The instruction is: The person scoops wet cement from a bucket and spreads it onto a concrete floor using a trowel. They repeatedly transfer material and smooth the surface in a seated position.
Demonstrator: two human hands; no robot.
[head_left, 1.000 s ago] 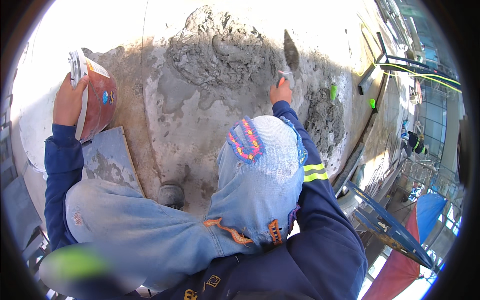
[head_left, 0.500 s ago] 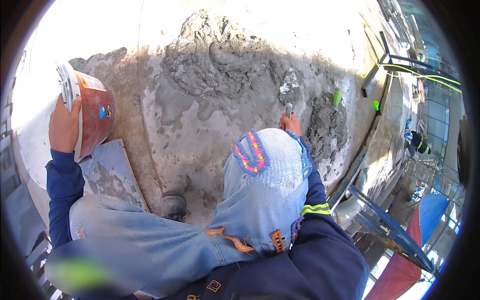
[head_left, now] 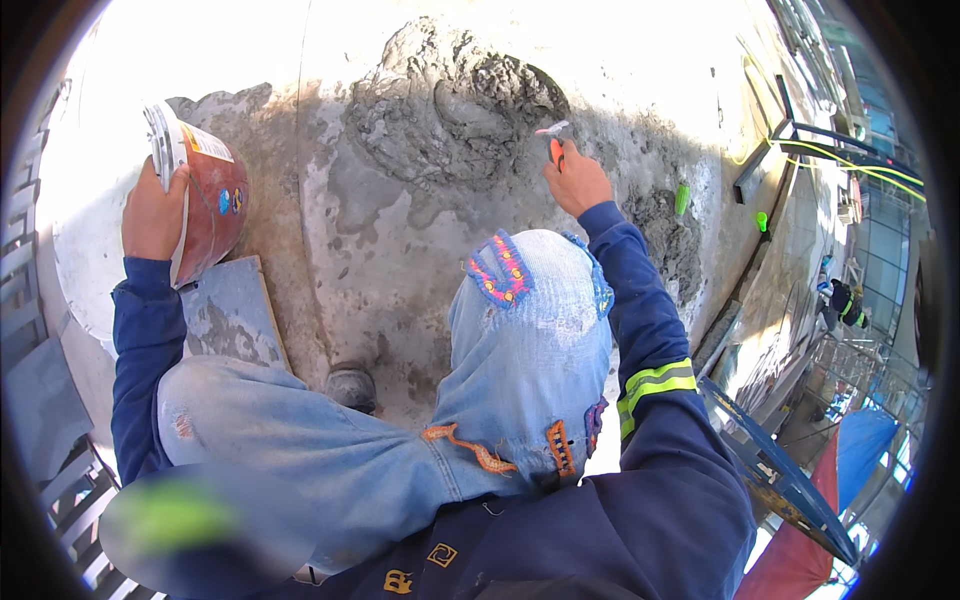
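1. Left hand (head_left: 155, 212): located at the left of the frame. The fingers and thumb are closed over the pale rim (head_left: 178, 150) of the bucket.
2. Bucket (head_left: 216, 198): red-brown, with a white label and small round stickers on its side. It is located at the upper left of the frame, rim end toward the left edge. Whether it stands upright or leans cannot be told.
3. Right hand (head_left: 580, 184): located right of the upper centre. The fingers are wrapped around the handle of the trowel (head_left: 555, 150).
4. Trowel: the handle shows orange and dark grey and points toward the top of the frame. The blade is hard to distinguish against the grey material; contact cannot be confirmed.
5. Wet mortar (head_left: 455, 115): a rough grey heap at the upper centre, just left of the trowel. A smaller patch (head_left: 668, 240) lies to the right of the right hand.
6. Flat board (head_left: 238, 312): grey and stained, located below the bucket at the left.
7. Green objects: one (head_left: 682, 199) lies by the smaller patch; another (head_left: 762, 221) lies farther right.
8. Boot (head_left: 351, 388): dark and dusty, located at the lower centre-left, right of the board.
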